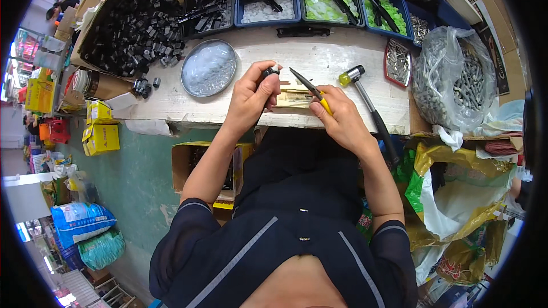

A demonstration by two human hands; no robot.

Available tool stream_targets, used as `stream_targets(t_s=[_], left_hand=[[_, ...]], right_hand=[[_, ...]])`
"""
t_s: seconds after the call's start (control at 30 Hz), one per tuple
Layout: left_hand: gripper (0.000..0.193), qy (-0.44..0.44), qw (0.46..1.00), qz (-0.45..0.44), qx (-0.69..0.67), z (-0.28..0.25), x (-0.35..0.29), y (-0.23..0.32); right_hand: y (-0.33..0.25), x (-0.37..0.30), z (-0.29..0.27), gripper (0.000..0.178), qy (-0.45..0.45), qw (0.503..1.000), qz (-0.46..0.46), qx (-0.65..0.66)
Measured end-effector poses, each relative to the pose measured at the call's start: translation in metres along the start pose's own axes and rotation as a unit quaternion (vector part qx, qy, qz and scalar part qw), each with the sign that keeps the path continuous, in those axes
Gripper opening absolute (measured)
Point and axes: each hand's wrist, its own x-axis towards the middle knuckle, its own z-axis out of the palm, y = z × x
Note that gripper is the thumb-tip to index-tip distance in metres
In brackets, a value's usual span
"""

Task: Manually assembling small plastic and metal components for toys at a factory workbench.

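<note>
My left hand (254, 90) pinches a small black part (270, 71) with a pale tip, just above the worktable's near side. Most of that part is hidden by the fingers. In my right hand (343, 115) is a pair of long-nose pliers (309, 84) with yellow grips. Their dark jaws point up and left, a short gap from the black part. Below and between the hands, a wooden block (294, 98) lies on the table. A hammer (367, 102) with a yellow and metal head rests right of the pliers, its black handle overhanging the table's near edge.
Left of my hands stands a round metal tray (184, 77) of clear small pieces. A carton (85, 34) of black parts is beyond it. Blue bins (267, 24) line the back. A red dish (398, 84) of metal pins and a plastic bag (436, 74) of metal parts stand right.
</note>
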Motion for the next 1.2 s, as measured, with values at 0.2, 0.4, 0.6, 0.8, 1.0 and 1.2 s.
stream_targets(t_s=[0.2,0.4,0.6,0.8,1.0,1.2], left_hand=[[0.027,0.005,0.993,0.049,0.111,0.011,-0.010,0.001],[0.025,0.041,0.961,0.135,0.239,0.019,-0.015,0.004],[0.018,-0.028,0.988,-0.144,-0.048,0.005,-0.031,0.007],[0.021,-0.163,0.877,-0.261,-0.370,-0.026,-0.056,-0.012],[0.035,-0.130,0.915,-0.378,0.055,-0.074,-0.104,-0.012],[0.042,-0.155,0.894,-0.194,0.373,-0.088,-0.101,-0.003]], right_hand=[[-0.010,-0.002,-0.002,0.024,0.004,0.999,-0.039,-0.025],[-0.014,-0.007,-0.001,0.023,0.017,0.997,-0.058,-0.044],[-0.012,-0.016,-0.003,0.019,-0.093,0.994,-0.018,-0.060],[-0.025,-0.021,0.004,0.019,-0.171,0.977,-0.099,-0.086],[-0.012,-0.022,0.016,0.024,-0.161,0.980,-0.105,-0.055],[0.007,-0.028,-0.003,0.024,-0.115,0.992,-0.036,-0.032]])
